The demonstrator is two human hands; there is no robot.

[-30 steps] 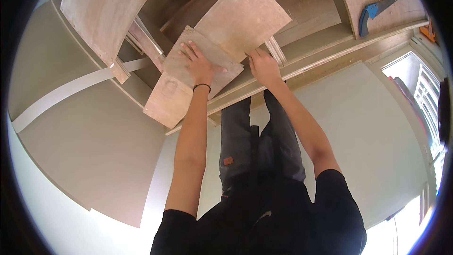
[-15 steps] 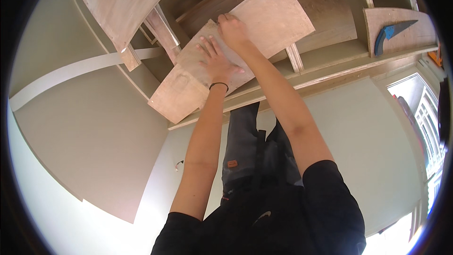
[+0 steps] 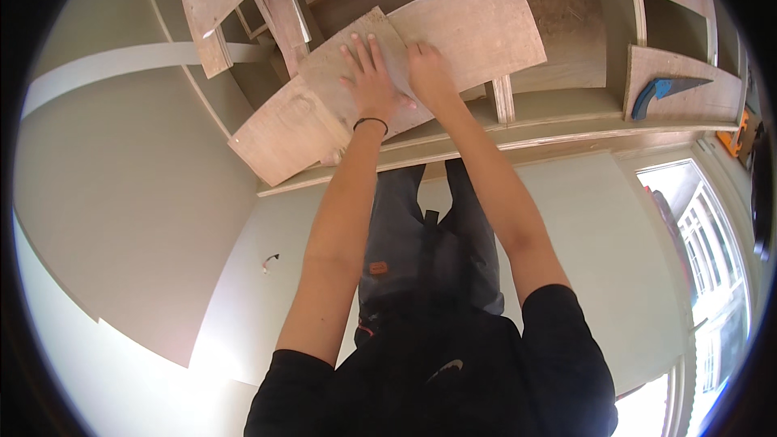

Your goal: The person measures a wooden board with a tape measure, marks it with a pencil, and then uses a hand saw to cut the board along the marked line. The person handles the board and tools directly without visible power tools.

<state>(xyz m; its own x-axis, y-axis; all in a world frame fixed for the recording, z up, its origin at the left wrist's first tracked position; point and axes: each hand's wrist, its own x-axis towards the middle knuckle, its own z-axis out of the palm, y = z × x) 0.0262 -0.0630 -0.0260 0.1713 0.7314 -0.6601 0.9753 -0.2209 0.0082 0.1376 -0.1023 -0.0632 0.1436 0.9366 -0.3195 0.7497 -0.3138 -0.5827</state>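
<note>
A smaller rectangular plywood offcut [image 3: 322,87] lies crosswise on top of a long plywood board [image 3: 479,28], which rests aslant over an open wooden cabinet frame [image 3: 558,103]. The left hand [image 3: 372,91] is flat on the offcut, fingers spread, gripping nothing. The right hand [image 3: 430,77] is curled at the offcut's right edge; whether it pinches something cannot be told. Both pieces look thin, stiff and fairly light, hard to break; their smooth faces could slide over each other, and the raw edges may splinter. A flat palm suits the offcut, the long edges suit lifting. Farther right, a blue-handled handsaw [image 3: 668,91] lies on a plywood panel [image 3: 681,66].
</note>
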